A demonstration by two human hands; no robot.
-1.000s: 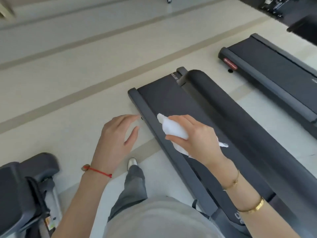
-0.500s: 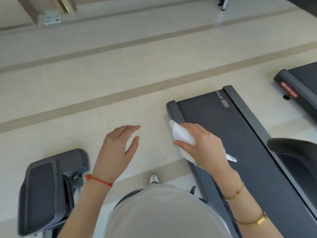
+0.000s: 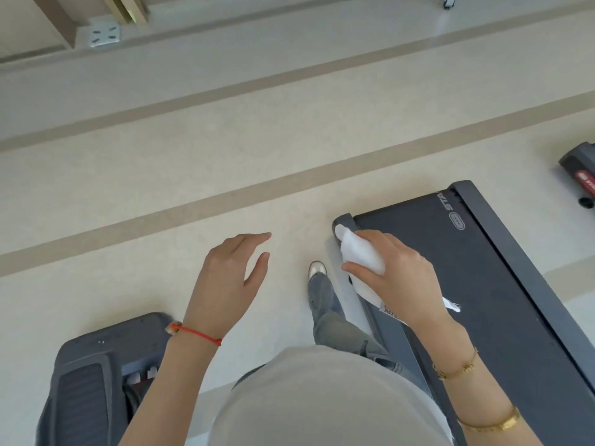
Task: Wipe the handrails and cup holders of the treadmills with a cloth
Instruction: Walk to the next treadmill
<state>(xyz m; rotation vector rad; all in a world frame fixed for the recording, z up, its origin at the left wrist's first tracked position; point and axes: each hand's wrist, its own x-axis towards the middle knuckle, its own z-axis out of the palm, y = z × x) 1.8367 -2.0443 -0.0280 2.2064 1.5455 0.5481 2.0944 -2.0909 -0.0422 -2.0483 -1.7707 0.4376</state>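
Note:
My right hand [image 3: 399,278] grips a crumpled white cloth [image 3: 359,254] in the air, over the rear left corner of a dark treadmill deck [image 3: 483,284] on the floor. Part of the cloth hangs below my palm with a small tag showing. My left hand [image 3: 230,281] hovers over the pale floor to the left, fingers loosely spread, holding nothing. No handrail or cup holder shows in this view.
A dark grey machine part [image 3: 93,381] sits at the lower left by my left forearm. The end of another treadmill [image 3: 579,175] shows at the right edge. My shoe [image 3: 317,268] is on the floor beside the deck. A wall socket [image 3: 103,35] is at the top left.
The view has swung left and I have stepped forward: the treadmill shifted right, its handrail left the frame, and the grey machine at the lower left came further into view. My hands kept their pose.

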